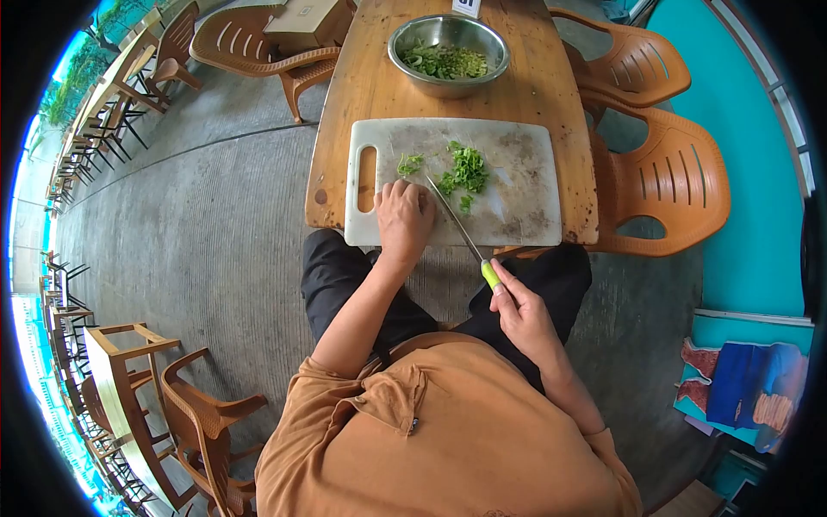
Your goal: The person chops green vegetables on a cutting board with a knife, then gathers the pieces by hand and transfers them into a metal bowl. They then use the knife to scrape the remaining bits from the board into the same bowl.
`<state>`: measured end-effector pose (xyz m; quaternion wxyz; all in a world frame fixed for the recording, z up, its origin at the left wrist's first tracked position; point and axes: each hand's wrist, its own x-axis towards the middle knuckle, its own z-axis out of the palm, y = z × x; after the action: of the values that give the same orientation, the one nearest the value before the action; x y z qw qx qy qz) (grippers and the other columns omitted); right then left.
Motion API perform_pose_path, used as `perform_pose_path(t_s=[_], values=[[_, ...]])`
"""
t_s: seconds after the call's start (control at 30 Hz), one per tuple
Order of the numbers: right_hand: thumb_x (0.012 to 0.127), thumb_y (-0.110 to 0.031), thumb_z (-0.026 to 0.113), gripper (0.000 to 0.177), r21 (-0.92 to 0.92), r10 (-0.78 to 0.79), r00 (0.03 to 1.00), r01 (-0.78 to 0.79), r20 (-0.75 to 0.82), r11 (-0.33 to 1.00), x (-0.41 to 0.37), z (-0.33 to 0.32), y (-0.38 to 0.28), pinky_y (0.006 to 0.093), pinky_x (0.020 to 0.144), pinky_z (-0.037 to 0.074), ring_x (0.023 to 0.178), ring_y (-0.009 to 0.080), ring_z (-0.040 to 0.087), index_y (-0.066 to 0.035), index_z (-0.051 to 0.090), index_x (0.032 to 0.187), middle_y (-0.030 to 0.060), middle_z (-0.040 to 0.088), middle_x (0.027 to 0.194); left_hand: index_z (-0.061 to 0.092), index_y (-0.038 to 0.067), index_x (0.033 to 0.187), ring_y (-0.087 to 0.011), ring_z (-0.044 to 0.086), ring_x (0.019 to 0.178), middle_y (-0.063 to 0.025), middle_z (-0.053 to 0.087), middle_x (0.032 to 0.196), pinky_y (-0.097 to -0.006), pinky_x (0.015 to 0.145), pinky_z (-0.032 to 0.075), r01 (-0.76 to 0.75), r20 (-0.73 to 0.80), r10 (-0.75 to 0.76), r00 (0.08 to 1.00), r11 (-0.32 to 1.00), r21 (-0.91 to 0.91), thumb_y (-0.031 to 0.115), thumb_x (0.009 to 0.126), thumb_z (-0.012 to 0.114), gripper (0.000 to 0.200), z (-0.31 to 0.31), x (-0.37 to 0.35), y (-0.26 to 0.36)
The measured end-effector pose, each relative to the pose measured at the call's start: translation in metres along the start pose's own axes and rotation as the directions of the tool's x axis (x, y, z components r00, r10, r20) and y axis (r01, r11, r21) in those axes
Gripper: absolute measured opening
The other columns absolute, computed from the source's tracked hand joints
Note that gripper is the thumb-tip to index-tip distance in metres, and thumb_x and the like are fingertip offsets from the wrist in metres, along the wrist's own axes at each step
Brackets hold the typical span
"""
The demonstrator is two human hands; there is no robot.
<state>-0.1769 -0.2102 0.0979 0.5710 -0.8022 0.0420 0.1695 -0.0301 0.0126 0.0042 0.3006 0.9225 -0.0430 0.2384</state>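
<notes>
A white cutting board (525,207) with dark stains lies at the near end of the wooden table. Chopped green leaves (468,170) are heaped at its middle, with a smaller bit of greens (410,164) to their left. My left hand (403,220) rests on the board's near left part, fingers curled; whatever may be under them is hidden. My right hand (522,314) grips the green handle of a knife (457,222), whose blade slants up and left over the board, its tip between the two lots of greens.
Beyond the board a metal bowl (449,56) holds cut greens on the wooden table (543,86). Orange chairs (663,181) stand along the right side. Another chair (237,43) with a cardboard box (306,21) is at the upper left.
</notes>
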Motion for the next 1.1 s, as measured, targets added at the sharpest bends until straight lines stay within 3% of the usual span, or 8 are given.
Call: perform_pose_path(t_s=[0.13,0.2,0.33,0.43,0.73,0.8,0.9,1.1], values=[[0.113,-0.018,0.058,0.046,0.065,-0.08,0.997,0.081,-0.018,0.995,0.001,-0.006,0.01,0.0253,0.067,0.05,0.07,0.0073,0.054,-0.007,0.055,0.158,0.0021,0.063,0.082,0.072,0.01,0.093,-0.0301,0.063,0.099,-0.0065,0.067,0.094,-0.0439,0.092,0.045,-0.037,0.023,0.037,0.999,0.999,0.0,0.012,0.089,0.075,0.005,0.001,0.011,0.003],[0.114,-0.018,0.057,0.046,0.149,0.018,0.999,-0.014,-0.029,0.989,-0.003,-0.013,0.006,0.0225,0.06,0.046,0.064,0.0049,0.05,-0.009,0.054,0.16,-0.0007,0.061,0.082,0.072,0.01,0.094,-0.0301,0.063,0.1,-0.0063,0.068,0.096,-0.0438,0.093,0.045,-0.055,0.007,0.055,0.998,0.997,-0.05,0.011,0.089,0.074,0.005,0.004,0.017,0.004],[0.115,-0.017,0.054,0.047,0.2,-0.004,0.999,0.014,-0.047,0.98,-0.007,-0.024,0.002,0.0197,0.052,0.041,0.057,0.0011,0.046,-0.011,0.051,0.162,-0.0015,0.06,0.083,0.072,0.009,0.097,-0.0302,0.065,0.105,-0.007,0.071,0.099,-0.0431,0.092,0.047,-0.081,-0.023,0.079,0.997,0.987,-0.136,0.008,0.09,0.073,0.007,0.001,0.027,0.003],[0.115,-0.017,0.055,0.047,0.214,0.01,0.999,0.001,-0.05,0.977,-0.01,-0.026,0.001,0.02,0.052,0.042,0.056,0.0014,0.046,-0.011,0.051,0.162,-0.0007,0.061,0.084,0.073,0.008,0.099,-0.0308,0.065,0.102,-0.0082,0.071,0.096,-0.0434,0.091,0.048,-0.173,-0.086,0.166,0.982,0.981,-0.086,0.005,0.091,0.072,0.009,-0.016,0.04,-0.012],[0.115,-0.016,0.055,0.048,0.269,0.021,1.0,-0.017,-0.012,0.963,-0.009,-0.024,0.008,0.0199,0.05,0.042,0.056,0.0018,0.047,-0.01,0.051,0.162,0.0004,0.061,0.086,0.073,0.006,0.103,-0.0335,0.065,0.102,-0.0104,0.07,0.098,-0.045,0.095,0.051,-0.183,0.155,0.209,0.965,0.969,-0.166,0.005,0.088,0.074,0.015,-0.034,0.071,-0.051],[0.115,-0.016,0.055,0.048,0.275,0.014,1.0,-0.01,-0.016,0.961,-0.009,-0.024,0.007,0.02,0.05,0.042,0.055,0.0018,0.047,-0.01,0.051,0.162,0.0003,0.061,0.086,0.075,0.009,0.109,-0.0329,0.064,0.108,-0.0099,0.069,0.108,-0.0456,0.1,0.05,-0.299,0.168,0.311,0.936,0.95,-0.093,0.006,0.085,0.075,0.024,-0.036,0.077,-0.054],[0.115,-0.016,0.055,0.048,0.282,0.014,1.0,-0.008,-0.018,0.959,-0.011,-0.025,0.007,0.0201,0.05,0.042,0.055,0.0019,0.047,-0.01,0.05,0.162,0.0002,0.061,0.086,0.076,0.011,0.114,-0.0324,0.062,0.12,-0.0112,0.066,0.119,-0.0455,0.108,0.048,-0.314,0.273,0.324,0.906,0.946,-0.081,0.007,0.086,0.072,0.028,-0.046,0.078,-0.053],[0.115,-0.016,0.055,0.048,0.293,0.01,1.0,-0.007,-0.01,0.956,-0.012,-0.025,0.009,0.0202,0.05,0.042,0.055,0.0017,0.047,-0.012,0.05,0.162,0.0001,0.061,0.086,0.078,0.014,0.114,-0.0324,0.06,0.12,-0.0095,0.066,0.119,-0.0445,0.109,0.048,-0.342,0.392,0.339,0.855,0.937,-0.063,0.012,0.087,0.076,0.027,-0.041,0.086,-0.073]])
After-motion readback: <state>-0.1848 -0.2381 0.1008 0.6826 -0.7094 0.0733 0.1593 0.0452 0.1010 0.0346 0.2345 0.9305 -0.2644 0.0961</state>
